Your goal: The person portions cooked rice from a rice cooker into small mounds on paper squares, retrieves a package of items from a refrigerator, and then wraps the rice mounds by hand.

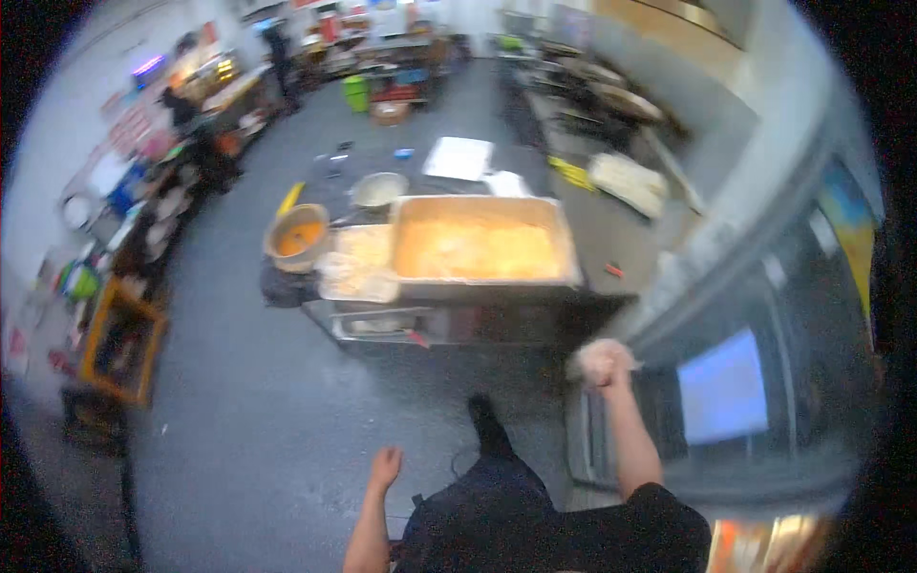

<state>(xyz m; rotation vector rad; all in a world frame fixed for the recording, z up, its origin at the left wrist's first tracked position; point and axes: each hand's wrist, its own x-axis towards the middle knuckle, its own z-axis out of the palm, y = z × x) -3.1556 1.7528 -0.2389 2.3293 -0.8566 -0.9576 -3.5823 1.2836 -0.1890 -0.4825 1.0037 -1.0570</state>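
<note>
My right hand [615, 362] is raised on the right, closed on a whitish, crumpled thing [586, 359], perhaps a cloth or a thin bag; blur hides which. It is beside a grey upright cabinet or appliance [716, 286] with a pale sheet on its face. Low over the floor hangs my left hand [387, 464], with nothing visible in it; its fingers are too blurred to read. Ahead stands a table bearing a large metal tray [481, 278] of a yellow-orange mass [480, 247]. Left of that tray are a smaller tray of pale pieces [362, 247] and a tub [276, 254] with orange contents.
Behind the trays are a round bowl [380, 190] and white sheets [458, 157]. A yellow cloth [571, 173] and a pale sack-like bundle [628, 183] lie at right. Cluttered shelving lines the left wall, near an orange frame [91, 365]. Grey floor [236, 430] spreads left of me.
</note>
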